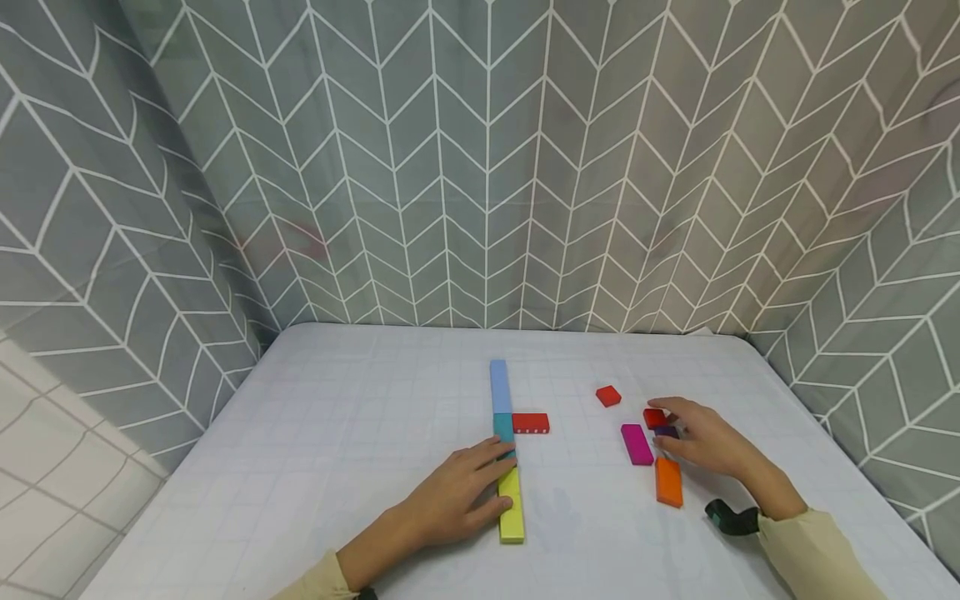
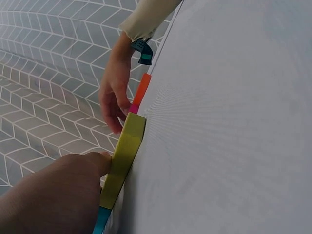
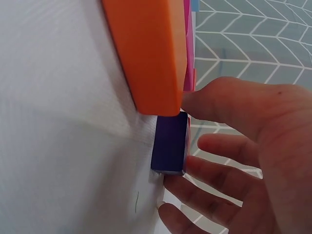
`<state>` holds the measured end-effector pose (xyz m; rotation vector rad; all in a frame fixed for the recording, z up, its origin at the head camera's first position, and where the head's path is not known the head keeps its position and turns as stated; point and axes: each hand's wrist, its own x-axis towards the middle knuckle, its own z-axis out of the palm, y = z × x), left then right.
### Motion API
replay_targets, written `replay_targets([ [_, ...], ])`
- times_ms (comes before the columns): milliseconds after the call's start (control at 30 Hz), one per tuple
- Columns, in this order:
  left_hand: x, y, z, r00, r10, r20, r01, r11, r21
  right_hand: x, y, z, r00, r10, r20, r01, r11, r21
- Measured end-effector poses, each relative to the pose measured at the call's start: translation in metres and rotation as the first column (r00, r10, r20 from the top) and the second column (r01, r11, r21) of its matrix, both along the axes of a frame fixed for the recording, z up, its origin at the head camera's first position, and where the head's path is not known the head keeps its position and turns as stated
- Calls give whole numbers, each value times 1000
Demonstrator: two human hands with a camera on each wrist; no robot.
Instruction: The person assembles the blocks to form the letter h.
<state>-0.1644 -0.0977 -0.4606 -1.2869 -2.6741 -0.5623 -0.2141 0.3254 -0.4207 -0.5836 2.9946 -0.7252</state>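
My left hand [image 1: 457, 492] lies over a line of blocks, fingers extended across a yellow block [image 1: 512, 527] and the teal block [image 1: 503, 425] touching its far end. A light blue block [image 1: 499, 386] continues that line. Beside the teal block sits a red block [image 1: 531, 423] with small white dots on its side. Over at the right, my right hand [image 1: 705, 435] hovers around a dark purple block [image 3: 169, 144] and a small red block [image 1: 654, 417], its thumb and fingers spread. Its thumb comes close to the end of an orange block [image 3: 151, 58] in the right wrist view.
A magenta block [image 1: 637, 444] lies left of the orange one, and another small red block [image 1: 608, 396] farther back. The white-covered table [image 1: 337, 400] meets patterned grey curtains [image 1: 465, 167] at the back and sides. A black wrist strap [image 1: 731, 517] hangs by the right sleeve.
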Motion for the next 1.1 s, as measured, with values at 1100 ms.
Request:
replay_targets([
  [1100,0,-1,1,1000,-3,2,3,1000,-2,-4,-4,4,999,14,-35,-15,999,-34],
])
